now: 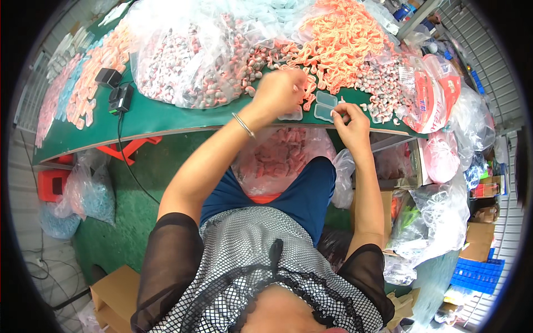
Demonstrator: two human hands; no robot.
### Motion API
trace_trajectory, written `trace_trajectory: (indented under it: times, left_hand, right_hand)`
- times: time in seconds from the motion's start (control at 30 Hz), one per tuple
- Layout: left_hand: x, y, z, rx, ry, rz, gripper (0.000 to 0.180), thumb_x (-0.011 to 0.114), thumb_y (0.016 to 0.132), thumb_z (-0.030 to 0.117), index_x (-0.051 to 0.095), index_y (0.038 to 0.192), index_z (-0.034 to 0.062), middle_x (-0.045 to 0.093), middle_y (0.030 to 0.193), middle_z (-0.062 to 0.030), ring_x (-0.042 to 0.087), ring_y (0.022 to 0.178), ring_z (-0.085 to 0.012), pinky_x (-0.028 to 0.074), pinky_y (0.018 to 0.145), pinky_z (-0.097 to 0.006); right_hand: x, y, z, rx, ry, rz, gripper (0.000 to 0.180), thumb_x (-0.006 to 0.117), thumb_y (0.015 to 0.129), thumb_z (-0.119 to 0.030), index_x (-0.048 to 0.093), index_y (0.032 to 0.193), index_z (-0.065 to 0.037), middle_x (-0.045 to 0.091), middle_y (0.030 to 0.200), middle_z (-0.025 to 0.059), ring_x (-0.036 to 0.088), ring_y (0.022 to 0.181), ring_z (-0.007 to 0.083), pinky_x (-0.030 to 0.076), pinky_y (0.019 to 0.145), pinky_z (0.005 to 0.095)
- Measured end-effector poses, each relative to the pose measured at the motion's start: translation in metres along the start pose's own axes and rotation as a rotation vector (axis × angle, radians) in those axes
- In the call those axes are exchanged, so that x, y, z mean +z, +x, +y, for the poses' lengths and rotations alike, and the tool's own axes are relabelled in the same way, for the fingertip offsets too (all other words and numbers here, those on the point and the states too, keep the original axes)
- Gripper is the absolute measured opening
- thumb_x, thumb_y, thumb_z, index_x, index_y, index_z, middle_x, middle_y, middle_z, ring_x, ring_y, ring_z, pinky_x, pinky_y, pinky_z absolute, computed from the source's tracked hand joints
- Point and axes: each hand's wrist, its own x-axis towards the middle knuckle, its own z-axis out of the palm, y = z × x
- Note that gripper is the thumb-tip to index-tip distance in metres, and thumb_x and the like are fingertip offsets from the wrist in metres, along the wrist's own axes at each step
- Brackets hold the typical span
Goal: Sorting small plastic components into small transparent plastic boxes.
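My left hand (280, 93) is closed above the front edge of the table, its fingers curled and partly hidden behind the hand. Strands of orange cord (308, 95) lie right beside those fingers; what they hold, if anything, I cannot make out. With thumb and fingers pinched together, my right hand (353, 126) grips the right edge of a small clear plastic case (323, 112). That case stands open on the green table (205, 117), its lid tilted back. Another clear plastic piece (291, 115) lies below my left hand.
A large clear bag (189, 66) of small grey-and-pink pieces stands behind my left hand. Farther back rises a heap of orange cords (344, 44). More small pieces (383, 91) and a red-and-white bag (430, 94) lie at right. Black adapters (119, 99) with a cable sit at left.
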Motion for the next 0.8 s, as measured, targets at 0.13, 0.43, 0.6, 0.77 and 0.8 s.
trace_trajectory:
  times: [0.13, 0.43, 0.6, 0.77, 0.8]
  left_hand:
    - [0.039, -0.011, 0.014, 0.153, -0.044, -0.066, 0.009, 0.069, 0.075, 0.009, 0.068, 0.083, 0.0062, 0.068, 0.08, -0.0124, 0.067, 0.076, -0.0304, 0.052, 0.068, -0.041]
    - [0.064, -0.012, 0.018, 0.197, -0.008, -0.034, 0.005, 0.067, 0.076, 0.009, 0.068, 0.081, 0.0062, 0.067, 0.078, -0.0118, 0.064, 0.081, -0.0336, 0.049, 0.074, -0.045]
    - [0.07, -0.016, 0.015, 0.174, 0.026, -0.045, 0.005, 0.066, 0.076, 0.009, 0.068, 0.079, 0.0058, 0.067, 0.08, -0.0115, 0.063, 0.083, -0.0337, 0.049, 0.074, -0.044]
    - [0.062, -0.021, 0.024, 0.226, 0.197, 0.006, 0.021, 0.072, 0.069, 0.018, 0.069, 0.088, 0.0103, 0.062, 0.089, -0.0071, 0.06, 0.091, -0.0279, 0.045, 0.075, -0.044]
    - [0.062, -0.022, 0.024, 0.224, 0.196, 0.007, 0.021, 0.072, 0.069, 0.018, 0.069, 0.088, 0.0103, 0.062, 0.089, -0.0071, 0.06, 0.091, -0.0279, 0.045, 0.075, -0.044]
  right_hand:
    - [0.004, 0.001, 0.0, -0.053, -0.089, -0.024, 0.011, 0.071, 0.076, -0.01, 0.066, 0.085, -0.006, 0.065, 0.082, 0.0083, 0.058, 0.057, 0.0199, 0.046, 0.055, 0.0329]
    - [0.01, -0.003, 0.005, -0.137, -0.237, -0.024, 0.011, 0.069, 0.078, -0.008, 0.068, 0.089, -0.007, 0.066, 0.087, 0.0088, 0.063, 0.087, 0.0283, 0.046, 0.078, 0.0413]
    - [0.012, -0.005, 0.0, -0.186, -0.189, 0.034, 0.01, 0.067, 0.08, -0.005, 0.067, 0.09, -0.004, 0.062, 0.09, 0.012, 0.061, 0.089, 0.0303, 0.048, 0.077, 0.0412]
    - [0.01, -0.003, 0.006, -0.126, -0.119, -0.004, 0.01, 0.066, 0.081, -0.004, 0.067, 0.091, -0.003, 0.061, 0.089, 0.0125, 0.061, 0.086, 0.0304, 0.05, 0.076, 0.0392]
    - [0.009, -0.002, 0.008, -0.129, -0.123, -0.008, 0.01, 0.066, 0.081, -0.004, 0.067, 0.091, -0.003, 0.061, 0.089, 0.0123, 0.062, 0.084, 0.0297, 0.05, 0.074, 0.0384]
